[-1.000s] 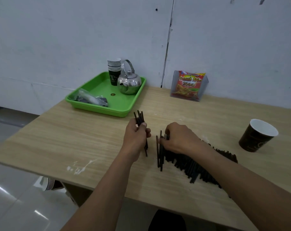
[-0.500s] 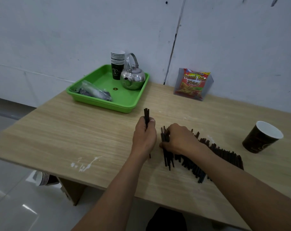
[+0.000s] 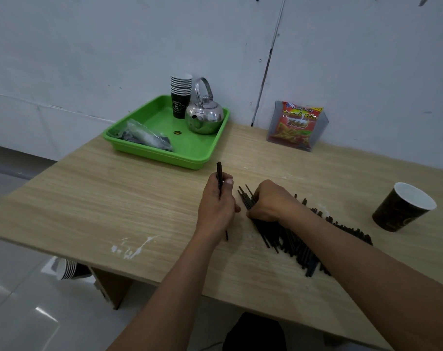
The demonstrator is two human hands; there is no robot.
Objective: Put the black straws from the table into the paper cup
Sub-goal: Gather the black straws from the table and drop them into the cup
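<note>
Left hand and right hand grip straws; one paper cup.

The red snack packet by the wall carries small white lettering, "Kentang Goreng", above big yellow words that look like "French Fries". The line beneath is too blurred to read. Pale print on the stack of cups, on the paper cup, and on the round sticker in the green tray cannot be made out.

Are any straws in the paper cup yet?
No, the paper cup shows only its white inside, while the black straws lie piled on the table.
</note>
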